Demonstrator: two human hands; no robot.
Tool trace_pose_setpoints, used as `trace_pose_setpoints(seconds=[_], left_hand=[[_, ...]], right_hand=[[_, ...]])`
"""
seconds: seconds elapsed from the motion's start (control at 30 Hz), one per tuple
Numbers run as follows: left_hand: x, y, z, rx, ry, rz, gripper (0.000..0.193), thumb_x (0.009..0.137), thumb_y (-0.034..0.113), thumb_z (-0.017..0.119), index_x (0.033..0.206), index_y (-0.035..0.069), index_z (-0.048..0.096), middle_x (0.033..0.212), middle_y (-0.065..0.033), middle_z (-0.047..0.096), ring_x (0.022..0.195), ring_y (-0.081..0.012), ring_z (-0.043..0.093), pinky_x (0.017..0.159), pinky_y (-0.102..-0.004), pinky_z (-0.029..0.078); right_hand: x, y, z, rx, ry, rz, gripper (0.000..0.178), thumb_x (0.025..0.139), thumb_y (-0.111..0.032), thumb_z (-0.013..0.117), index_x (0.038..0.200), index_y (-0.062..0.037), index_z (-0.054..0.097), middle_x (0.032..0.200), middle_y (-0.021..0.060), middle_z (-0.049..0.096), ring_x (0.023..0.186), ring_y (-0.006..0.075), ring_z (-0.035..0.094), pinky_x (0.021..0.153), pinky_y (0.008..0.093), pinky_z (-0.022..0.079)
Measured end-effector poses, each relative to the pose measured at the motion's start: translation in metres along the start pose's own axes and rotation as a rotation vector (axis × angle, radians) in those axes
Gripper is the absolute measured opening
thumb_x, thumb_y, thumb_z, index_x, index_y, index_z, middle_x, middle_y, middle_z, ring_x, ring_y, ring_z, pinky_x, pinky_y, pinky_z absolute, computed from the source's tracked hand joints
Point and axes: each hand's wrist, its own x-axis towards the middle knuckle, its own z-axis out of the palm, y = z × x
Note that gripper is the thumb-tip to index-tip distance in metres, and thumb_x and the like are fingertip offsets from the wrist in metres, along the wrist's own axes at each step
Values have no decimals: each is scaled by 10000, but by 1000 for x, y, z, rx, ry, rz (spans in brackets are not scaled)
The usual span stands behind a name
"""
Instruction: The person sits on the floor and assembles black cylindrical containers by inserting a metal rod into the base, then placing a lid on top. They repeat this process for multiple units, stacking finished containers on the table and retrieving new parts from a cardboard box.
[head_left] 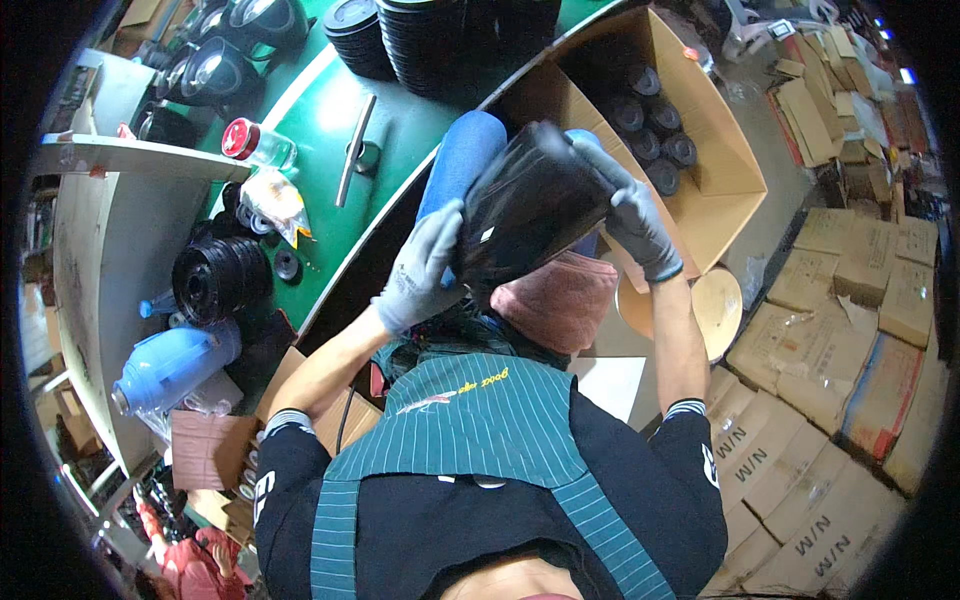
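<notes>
Striped apron [455,415] nearest, black piece [530,205] held above the lap

Both gloved hands are clamped on the black piece, well apart from each other: the left hand [425,265] grips its left edge, the right hand [640,215] its upper right edge. The piece sits between them, tilted and partly blurred, over blue-clad legs [466,155] and just beyond a pink cloth [560,300].

Room at the sides is narrow. On the left, the edge of the green worktop [410,120] slants past near the left hand; green surface shows between that edge and a silver bar [353,160]. Stacked black discs [425,50] line the far part. On the right, an open cardboard box [725,110] with round black parts [647,125] inside comes close to the right hand; whether they touch, I cannot tell. Floor [777,215] shows between the box and stacked cartons [845,285].
</notes>
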Motion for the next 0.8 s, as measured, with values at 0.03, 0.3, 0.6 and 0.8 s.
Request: trace_pose_setpoints(seconds=[0.03,0.3,0.6,0.8], left_hand=[[-7,-14,-13,63,-181,90,960,652,132,892,1535,21,532,1524,-280,561,1391,-459,576,1179,-566,469],[-1,-175,-38,686,2,-745,620,1037,358,684,1556,55,531,1403,-216,651,1254,-430,642,1040,-513,526],[131,-23,-81,-342,-340,-418,457,1039,120,725,1483,38,656,1225,-123,794,1034,-167,747,883,-343,617],[136,29,-62,148,-505,-187,551,949,165,759,1458,16,611,1183,-192,736,1077,-376,719,1020,-472,558]], right_hand=[[5,-4,-12,-303,-17,160,793,915,-329,856,1591,-52,549,1636,120,547,1505,235,497,1278,410,368],[14,46,47,-918,-106,-173,1056,850,-462,884,1669,-37,369,1680,258,424,1561,387,427,1285,455,348],[44,34,52,321,283,-305,720,1134,-468,549,1636,24,391,1528,214,571,1420,292,577,1213,479,461],[81,55,39,591,136,-71,550,1117,-353,600,1497,39,537,721,-5,638,806,179,711,1052,491,594]])
